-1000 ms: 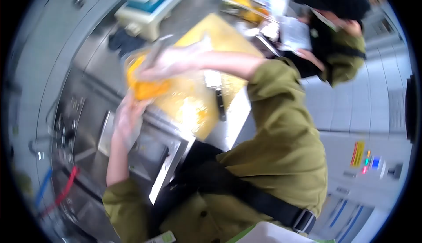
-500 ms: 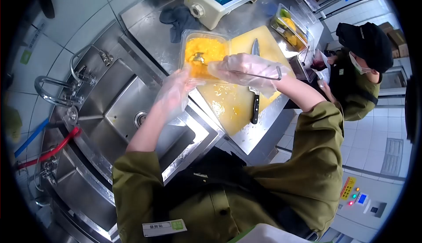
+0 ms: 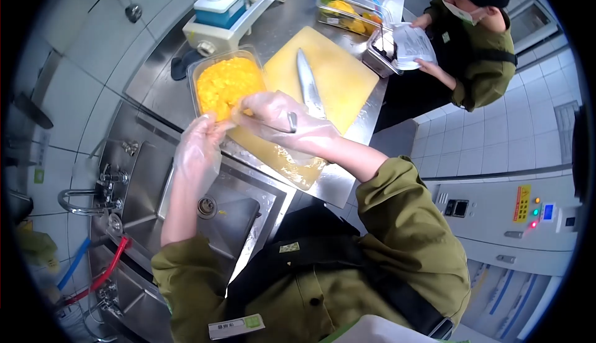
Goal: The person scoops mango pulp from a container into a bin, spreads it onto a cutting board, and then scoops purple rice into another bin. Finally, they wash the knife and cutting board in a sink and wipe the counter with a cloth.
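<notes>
A clear plastic container [image 3: 192, 85] holds chopped or mashed yellow-orange fruit [image 3: 226, 82]. My gloved left hand [image 3: 200, 147] is closed at its near corner, fingers pressed at the rim. My gloved right hand [image 3: 273, 116] is closed round a long-handled metal utensil [image 3: 292, 122] at the container's near right side; the hooked handle end sticks out over my wrist, and its working end is hidden. Just beyond the right hand, a large knife [image 3: 307, 82] lies on the yellow cutting board [image 3: 341, 73], its handle covered by my hand and forearm.
Left of me is a steel sink [image 3: 217, 231] with taps [image 3: 87, 200]. Behind the container stand a white appliance with a blue box [image 3: 220, 8] and a dark cloth [image 3: 183, 65]. A tub of fruit [image 3: 347, 17] sits at the back. A co-worker [image 3: 472, 51] holds a white lid or tray at right.
The view has shifted and turned. My right hand has drawn toward the container's near edge, and the utensil's metal head, seen in the fruit before, is hidden. The co-worker now holds a white lid or tray.
</notes>
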`<state>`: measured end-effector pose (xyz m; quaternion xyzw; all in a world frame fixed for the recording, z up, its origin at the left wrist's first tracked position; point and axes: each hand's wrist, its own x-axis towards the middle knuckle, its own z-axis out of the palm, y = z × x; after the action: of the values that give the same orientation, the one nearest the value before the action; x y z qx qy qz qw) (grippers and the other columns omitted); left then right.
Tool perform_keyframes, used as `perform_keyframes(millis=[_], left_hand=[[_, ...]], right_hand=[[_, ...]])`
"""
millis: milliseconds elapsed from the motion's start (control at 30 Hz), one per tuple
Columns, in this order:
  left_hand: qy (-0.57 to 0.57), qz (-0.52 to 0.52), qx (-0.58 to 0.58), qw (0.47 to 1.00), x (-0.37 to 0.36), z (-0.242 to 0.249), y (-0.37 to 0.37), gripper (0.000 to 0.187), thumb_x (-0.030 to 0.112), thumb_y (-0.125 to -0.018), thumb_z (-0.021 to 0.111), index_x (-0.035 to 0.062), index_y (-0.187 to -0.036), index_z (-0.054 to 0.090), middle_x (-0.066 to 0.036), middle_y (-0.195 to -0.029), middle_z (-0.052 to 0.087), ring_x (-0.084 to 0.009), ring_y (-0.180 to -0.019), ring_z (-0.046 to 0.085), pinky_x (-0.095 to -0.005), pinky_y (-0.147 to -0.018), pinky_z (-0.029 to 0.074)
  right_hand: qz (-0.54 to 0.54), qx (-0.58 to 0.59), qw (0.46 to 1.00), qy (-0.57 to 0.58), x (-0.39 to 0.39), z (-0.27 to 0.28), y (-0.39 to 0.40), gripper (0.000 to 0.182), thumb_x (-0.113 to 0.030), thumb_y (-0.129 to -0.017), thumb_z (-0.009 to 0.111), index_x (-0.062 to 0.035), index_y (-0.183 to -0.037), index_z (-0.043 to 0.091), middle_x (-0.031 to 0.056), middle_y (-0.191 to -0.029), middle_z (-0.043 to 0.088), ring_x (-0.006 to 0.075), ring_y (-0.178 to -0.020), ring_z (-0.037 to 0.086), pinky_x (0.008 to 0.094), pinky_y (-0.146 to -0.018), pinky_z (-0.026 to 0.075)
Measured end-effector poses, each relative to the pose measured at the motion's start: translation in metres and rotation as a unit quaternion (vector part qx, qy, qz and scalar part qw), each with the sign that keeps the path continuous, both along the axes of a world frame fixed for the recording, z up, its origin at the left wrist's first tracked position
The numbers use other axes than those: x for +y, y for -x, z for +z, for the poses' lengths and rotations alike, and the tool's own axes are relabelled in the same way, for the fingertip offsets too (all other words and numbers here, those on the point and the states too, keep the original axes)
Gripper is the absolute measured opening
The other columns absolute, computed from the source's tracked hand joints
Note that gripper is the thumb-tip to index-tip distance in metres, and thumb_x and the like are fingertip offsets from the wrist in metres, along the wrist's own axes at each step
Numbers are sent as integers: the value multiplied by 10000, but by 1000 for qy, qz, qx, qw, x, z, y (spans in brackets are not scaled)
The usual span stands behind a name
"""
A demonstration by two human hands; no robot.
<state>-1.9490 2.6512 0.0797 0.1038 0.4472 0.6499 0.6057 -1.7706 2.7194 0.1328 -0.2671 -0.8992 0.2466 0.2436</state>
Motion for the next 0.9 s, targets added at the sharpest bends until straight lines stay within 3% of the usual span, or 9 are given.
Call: perform_keyframes(millis=[267, 333, 467, 567, 633, 667, 700, 833, 900], left_hand=[[53, 0, 51, 997, 107, 26, -79, 194, 107, -910, 475, -9, -1050, 543, -91, -881, 602, -71, -681, 515, -156, -543, 404], [14, -85, 91, 992, 153, -5, -83, 206, 119, -906, 492, -5, -1062, 544, -76, -861, 597, -71, -686, 511, -157, -541, 396], [7, -27, 45, 999, 213, -32, -134, 171, 105, -893, 505, 14, -1031, 547, -97, -839, 619, -122, -659, 547, -189, -536, 459], [-49, -46, 171, 983, 239, -64, -152, 156, 104, -898, 499, 31, -1027, 549, -94, -876, 629, -114, -653, 542, -180, -542, 447], [-105, -52, 472, 874, 226, -26, -189, 180, 94, -903, 483, 6, -1054, 528, -129, -910, 629, -124, -696, 551, -178, -605, 439], [-99, -39, 402, 909, 232, -24, -193, 192, 87, -903, 480, 0, -1070, 517, -133, -928, 626, -124, -720, 554, -178, -620, 436], [-91, -33, 330, 939, 237, -27, -195, 204, 80, -903, 477, -6, -1086, 507, -136, -947, 622, -124, -744, 556, -178, -636, 433], [-55, -4, 272, 961, 259, -53, -190, 271, 80, -926, 456, -19, -1177, 481, -72, -992, 620, -77, -774, 521, -193, -711, 436], [-40, -27, 541, 840, 257, -56, -191, 226, 81, -924, 460, -20, -1116, 523, -65, -945, 604, -91, -788, 524, -202, -728, 442]], right_hand=[[-192, 6, 981, 21, 48, -26, -171, 183, -163, -808, 577, -30, -921, 629, 168, -811, 617, 317, -679, 611, 375, -631, 489], [-218, -40, 961, 168, 81, -49, -219, 206, -222, -843, 534, -36, -917, 583, 139, -810, 632, 286, -733, 624, 379, -707, 489], [-231, 199, 825, 475, 144, -82, -251, 226, -236, -899, 544, -11, -891, 572, 14, -733, 576, 106, -683, 553, 250, -631, 475], [-232, 343, 782, 466, 220, -103, -233, 298, -227, -892, 568, 30, -1037, 532, 78, -821, 631, 189, -733, 612, 296, -687, 487], [-273, 159, 912, 261, 288, -122, -218, 203, -151, -873, 532, -7, -1014, 555, 91, -932, 605, 193, -786, 589, 311, -732, 492], [-304, 52, 942, 133, 318, -118, -207, 183, -121, -861, 521, -21, -1006, 567, 102, -975, 599, 205, -805, 584, 320, -751, 496], [-340, -87, 936, -16, 336, -107, -197, 193, -107, -842, 522, -27, -1007, 581, 124, -992, 605, 238, -811, 589, 335, -764, 504], [-192, -487, 847, -90, 396, -86, -188, 181, -187, -815, 575, -77, -955, 609, 134, -933, 624, 262, -801, 597, 359, -683, 485], [-172, -566, 799, -112, 399, -87, -177, 362, -273, -788, 588, -123, -1117, 567, 106, -1039, 627, 258, -961, 599, 337, -754, 489]])
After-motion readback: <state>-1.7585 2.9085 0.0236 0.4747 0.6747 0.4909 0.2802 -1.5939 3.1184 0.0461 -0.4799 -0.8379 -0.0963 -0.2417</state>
